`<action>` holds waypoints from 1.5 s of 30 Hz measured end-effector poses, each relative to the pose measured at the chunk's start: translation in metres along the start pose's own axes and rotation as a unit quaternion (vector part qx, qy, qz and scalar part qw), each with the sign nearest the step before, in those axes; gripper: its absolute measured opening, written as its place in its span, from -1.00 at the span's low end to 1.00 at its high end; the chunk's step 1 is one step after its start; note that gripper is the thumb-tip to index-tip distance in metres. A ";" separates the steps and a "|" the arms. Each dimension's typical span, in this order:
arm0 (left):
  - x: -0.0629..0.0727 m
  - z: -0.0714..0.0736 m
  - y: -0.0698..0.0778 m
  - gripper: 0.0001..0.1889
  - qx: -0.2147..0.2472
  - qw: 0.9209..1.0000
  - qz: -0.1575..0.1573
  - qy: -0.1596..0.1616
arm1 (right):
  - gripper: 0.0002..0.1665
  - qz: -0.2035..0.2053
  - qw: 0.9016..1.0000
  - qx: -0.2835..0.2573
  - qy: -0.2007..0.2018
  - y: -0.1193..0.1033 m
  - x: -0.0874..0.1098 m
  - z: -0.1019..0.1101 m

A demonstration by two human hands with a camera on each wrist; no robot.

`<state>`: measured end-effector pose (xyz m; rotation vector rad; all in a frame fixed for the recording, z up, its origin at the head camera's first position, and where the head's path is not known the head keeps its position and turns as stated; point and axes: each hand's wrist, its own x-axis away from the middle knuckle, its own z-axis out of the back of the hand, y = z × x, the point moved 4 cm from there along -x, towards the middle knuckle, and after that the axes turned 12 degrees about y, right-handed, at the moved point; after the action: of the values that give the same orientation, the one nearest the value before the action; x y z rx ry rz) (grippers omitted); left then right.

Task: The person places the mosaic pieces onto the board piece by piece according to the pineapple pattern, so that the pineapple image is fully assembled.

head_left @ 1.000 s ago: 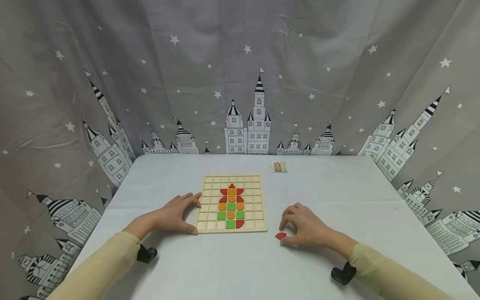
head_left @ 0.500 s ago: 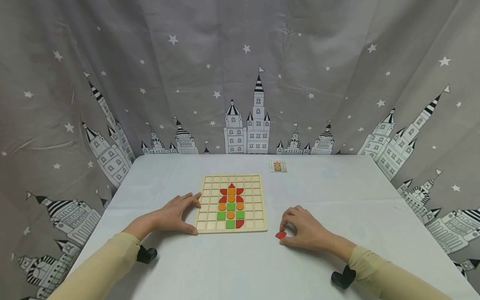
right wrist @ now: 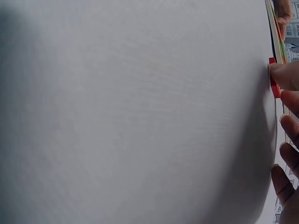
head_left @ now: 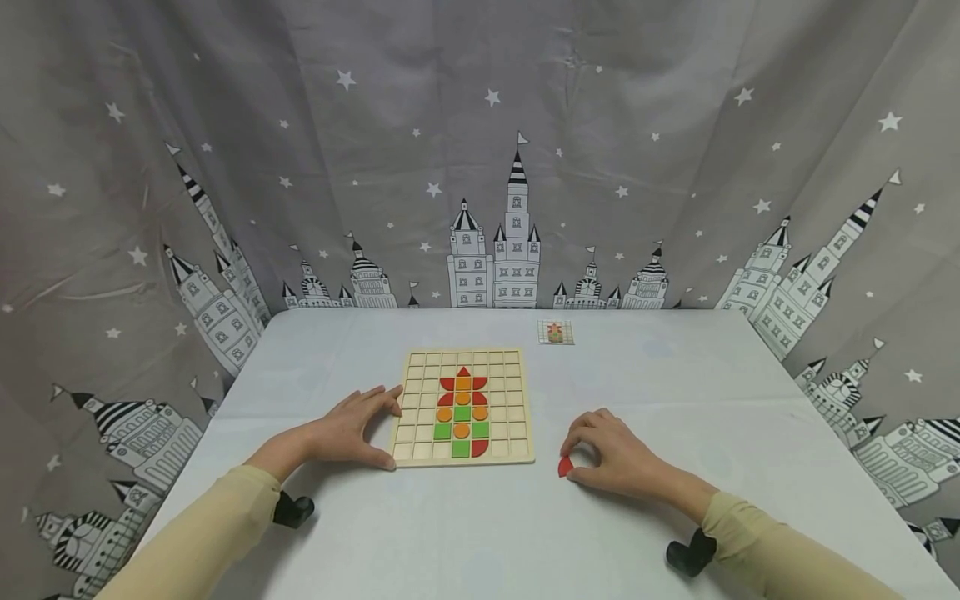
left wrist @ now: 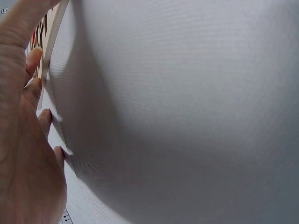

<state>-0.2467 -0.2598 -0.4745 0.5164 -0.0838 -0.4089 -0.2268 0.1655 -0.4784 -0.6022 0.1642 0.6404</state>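
My left hand [head_left: 341,433] rests beside the wooden grid board [head_left: 408,400], its thumb at the near-left corner and its fingertips along the left edge. Red, green and orange tiles form a figure in the board's middle columns, with a red triangle [head_left: 463,372] on top and a green square [head_left: 461,448] in the bottom row. To the right of the board, my right hand [head_left: 611,457] pinches a red rounded tile [head_left: 565,467] between thumb and index finger, low over the table. The right wrist view shows the same red tile [right wrist: 274,84] edge-on under the thumb.
A small pattern card [head_left: 556,332] lies near the back of the white-covered table [head_left: 480,533], printed with a similar coloured figure. A grey curtain [head_left: 390,108] with castles and stars hangs behind and at both sides.
The red tile has been turned between my right fingers, from lying sideways to pointing more upright. The right hand has shifted slightly right; the left hand and board stay still.
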 end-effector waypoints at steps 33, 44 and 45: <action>-0.001 -0.001 0.000 -0.21 0.001 1.000 -0.004 0.004 | -0.72 -0.010 0.999 0.026 0.017 -0.003 -0.002 -0.005; 0.000 0.000 0.001 -0.22 0.001 1.000 -0.007 0.004 | -0.70 -0.004 1.000 0.014 0.025 -0.002 0.000 -0.003; 0.000 0.000 0.001 -0.22 0.000 1.000 -0.008 0.004 | -0.71 -0.004 1.000 0.014 0.027 -0.002 0.001 -0.004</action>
<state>-0.2464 -0.2593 -0.4744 0.5197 -0.0728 -0.4217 -0.2250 0.1623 -0.4804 -0.5921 0.2201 0.6132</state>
